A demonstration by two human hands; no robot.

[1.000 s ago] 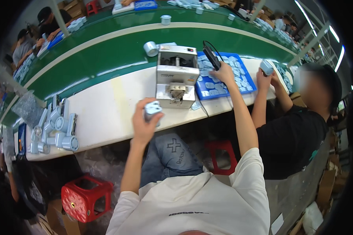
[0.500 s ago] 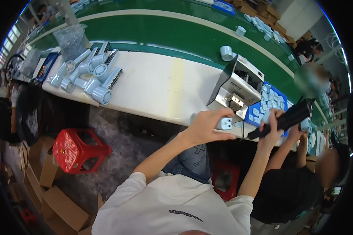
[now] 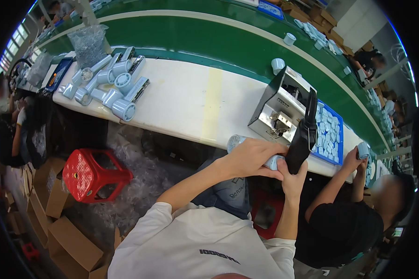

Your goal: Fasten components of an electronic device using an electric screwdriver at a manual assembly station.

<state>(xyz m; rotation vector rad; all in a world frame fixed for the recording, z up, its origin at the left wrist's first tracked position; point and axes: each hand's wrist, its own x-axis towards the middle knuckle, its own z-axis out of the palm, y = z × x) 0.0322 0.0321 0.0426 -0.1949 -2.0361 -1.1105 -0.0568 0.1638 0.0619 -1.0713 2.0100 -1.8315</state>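
My left hand (image 3: 251, 158) is wrapped round a light blue plastic housing (image 3: 235, 142). One round, vented end of it shows beside the wrist, and the other end (image 3: 273, 162) points to my right hand. My right hand (image 3: 294, 179) grips a black powered screwdriver (image 3: 304, 142), held upright against the palm. Its thumb and fingertips meet the housing's right end; whether they also pinch a small part there is hidden. Just beyond both hands stands a silver and black screw feeder (image 3: 284, 104). Right of it lies a blue tray (image 3: 341, 139) of small light blue covers (image 3: 328, 128).
Several similar housings (image 3: 111, 86) lie at the table's left, by a clear plastic bag (image 3: 89, 46). Behind the white table (image 3: 177, 93) runs a green conveyor (image 3: 195, 37). A co-worker (image 3: 344, 218) sits close on my right. A red stool (image 3: 95, 174) and cardboard boxes (image 3: 74, 246) stand on the floor.
My right hand has come left to meet the housing, and the screwdriver has swung from slanting to upright. The light blue piece seen in that hand is now out of sight.
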